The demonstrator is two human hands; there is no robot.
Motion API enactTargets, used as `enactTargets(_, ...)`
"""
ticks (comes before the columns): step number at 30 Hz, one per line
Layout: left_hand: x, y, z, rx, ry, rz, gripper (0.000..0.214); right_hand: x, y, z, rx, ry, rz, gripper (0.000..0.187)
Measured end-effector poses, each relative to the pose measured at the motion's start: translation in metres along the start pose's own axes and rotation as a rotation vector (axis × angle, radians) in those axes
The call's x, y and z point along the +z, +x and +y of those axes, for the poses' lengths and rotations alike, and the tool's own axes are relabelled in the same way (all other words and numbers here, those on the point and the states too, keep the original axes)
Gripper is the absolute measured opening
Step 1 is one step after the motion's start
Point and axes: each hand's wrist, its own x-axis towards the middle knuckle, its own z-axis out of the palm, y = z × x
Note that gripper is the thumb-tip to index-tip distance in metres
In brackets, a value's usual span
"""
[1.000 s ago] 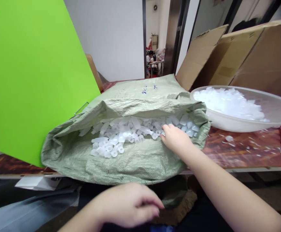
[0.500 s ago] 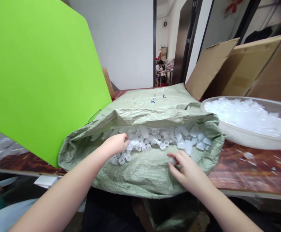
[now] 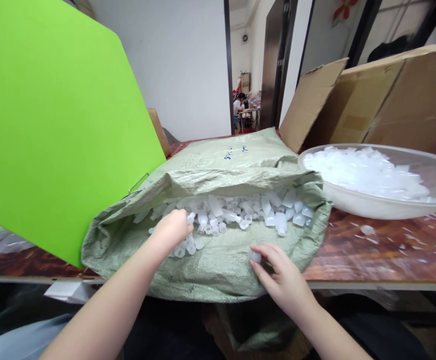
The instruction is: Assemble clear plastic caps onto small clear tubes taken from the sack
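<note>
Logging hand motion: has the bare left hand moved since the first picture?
Yes, forward: from outside the near edge of the green woven sack, the left hand has reached the translucent white plastic pieces.

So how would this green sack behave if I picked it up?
The sack looks floppy, judging by its creases. The loose white pieces lying uncovered could well spill, and with so many, it may sag.

Reddish-brown table [image 3: 353, 267], on it green sack [image 3: 218, 267], translucent bowl [image 3: 368, 207], white bits [image 3: 368, 230]
</note>
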Motion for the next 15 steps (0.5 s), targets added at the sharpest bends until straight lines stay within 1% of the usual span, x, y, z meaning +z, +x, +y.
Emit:
enactTargets(1, 0.001, -0.011, -0.001, 0.014, -0.036, 0.038, 0.031, 0.000, 0.000, -0.002, 0.020, 0.049, -0.004, 0.023)
enactTargets(2, 0.004, -0.023, -0.001, 0.051, -0.120, 0.084, 0.032, 0.000, -0.001, -0.006, 0.043, 0.113, -0.003, 0.023)
enactTargets(3, 0.007, -0.036, 0.001, 0.113, -0.246, 0.101, 0.034, -0.001, -0.001, -0.010, 0.067, 0.190, 0.004, 0.023)
enactTargets(4, 0.012, -0.050, 0.003, 0.205, -0.387, 0.077, 0.036, -0.001, -0.002, -0.014, 0.086, 0.276, 0.014, 0.024)
enactTargets(6, 0.024, -0.076, 0.010, 0.364, -0.644, -0.092, 0.036, -0.003, -0.002, -0.024, 0.094, 0.428, 0.026, 0.025)
enactTargets(8, 0.034, -0.098, 0.020, 0.437, -0.823, -0.216, 0.037, -0.009, -0.004, -0.032, 0.067, 0.498, -0.017, 0.024)
enactTargets(10, 0.043, -0.111, 0.028, 0.439, -0.980, -0.331, 0.040, -0.020, -0.007, -0.038, 0.047, 0.479, -0.102, 0.022)
enactTargets(12, 0.051, -0.117, 0.033, 0.443, -1.165, -0.494, 0.043, -0.034, -0.009, -0.043, 0.028, 0.420, -0.199, 0.020)
enactTargets(14, 0.062, -0.116, 0.036, 0.437, -1.323, -0.716, 0.049, -0.049, -0.013, -0.048, -0.027, 0.362, -0.347, 0.019)
enactTargets(15, 0.069, -0.115, 0.036, 0.409, -1.344, -0.844, 0.052, -0.055, -0.014, -0.051, -0.059, 0.333, -0.451, 0.019)
